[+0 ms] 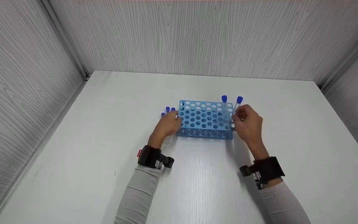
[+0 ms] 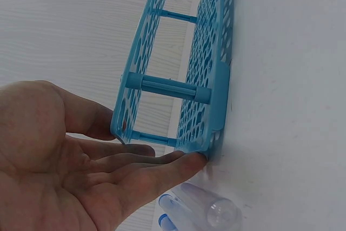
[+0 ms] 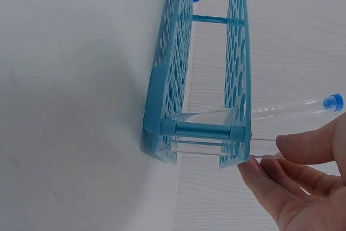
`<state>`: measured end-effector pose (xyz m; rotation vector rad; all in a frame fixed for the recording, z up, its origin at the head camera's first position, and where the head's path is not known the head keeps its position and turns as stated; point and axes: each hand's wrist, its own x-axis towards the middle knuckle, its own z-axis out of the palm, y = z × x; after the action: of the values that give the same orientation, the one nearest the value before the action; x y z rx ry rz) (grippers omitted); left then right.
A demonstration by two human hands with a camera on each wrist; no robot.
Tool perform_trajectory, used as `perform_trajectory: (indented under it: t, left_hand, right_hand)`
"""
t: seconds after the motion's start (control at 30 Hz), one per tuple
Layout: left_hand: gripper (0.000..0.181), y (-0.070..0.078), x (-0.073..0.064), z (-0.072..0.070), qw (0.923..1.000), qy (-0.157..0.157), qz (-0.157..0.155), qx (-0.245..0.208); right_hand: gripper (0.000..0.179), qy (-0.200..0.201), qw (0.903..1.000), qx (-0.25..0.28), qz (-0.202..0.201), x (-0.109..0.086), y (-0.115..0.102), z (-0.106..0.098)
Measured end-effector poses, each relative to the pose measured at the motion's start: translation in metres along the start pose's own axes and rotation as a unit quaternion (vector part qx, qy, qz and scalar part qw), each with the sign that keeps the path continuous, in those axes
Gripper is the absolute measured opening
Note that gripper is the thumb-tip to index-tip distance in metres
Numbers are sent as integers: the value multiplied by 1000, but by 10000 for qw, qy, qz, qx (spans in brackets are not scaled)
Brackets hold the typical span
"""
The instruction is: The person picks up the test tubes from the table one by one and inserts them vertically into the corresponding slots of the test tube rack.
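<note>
The blue rack (image 1: pixel 206 123) is being steadied at nine o'clock by gripping left fingers (image 2: pixel 162 178); at three o'clock, an inserted tube (image 1: pixel 237 105) is being pinched by right fingers (image 3: pixel 265 185), ideally being kept upright.

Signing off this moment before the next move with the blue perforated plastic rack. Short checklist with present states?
1. Rack standing on the white table: ok.
2. Left hand holding the rack's left end: ok.
3. Right hand gripping the clear, blue-capped held tube, at the rack's right end: ok.
4. Held tube fully seated in the lower plate: cannot tell; it passes through the top plate, but its tip is unclear.
5. Clear, blue-capped neighbouring tube in the rack: ok.
6. Clear, blue-capped loose tubes beside the left hand racked: not ok; they are outside the rack.
</note>
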<state>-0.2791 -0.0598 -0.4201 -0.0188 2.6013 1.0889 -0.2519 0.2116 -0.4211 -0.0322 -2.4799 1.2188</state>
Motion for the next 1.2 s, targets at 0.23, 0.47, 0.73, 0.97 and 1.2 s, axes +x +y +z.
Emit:
perform_trajectory:
  t: [0.23,0.47,0.73,0.97,1.2]
  left_hand:
    - [54,1,1,0,10000,25,10,15]
    - [54,0,1,0,9998,87,169,29]
    - [54,0,1,0,9997,120,190,56]
    - [54,1,0,0,9999,57,91,86]
    - [54,1,0,0,9999,88,49,61]
  right_hand:
    - [12,0,10000,4,26,0,0,0]
    - [13,-43,10000,-16,-1,0,-1,-1]
    - [15,-107,9999,-89,-10,2,1,-3]
    - [18,-308,9992,-192,174,1,-1,-4]
    - [25,-306,9987,-224,350,1,-6,-6]
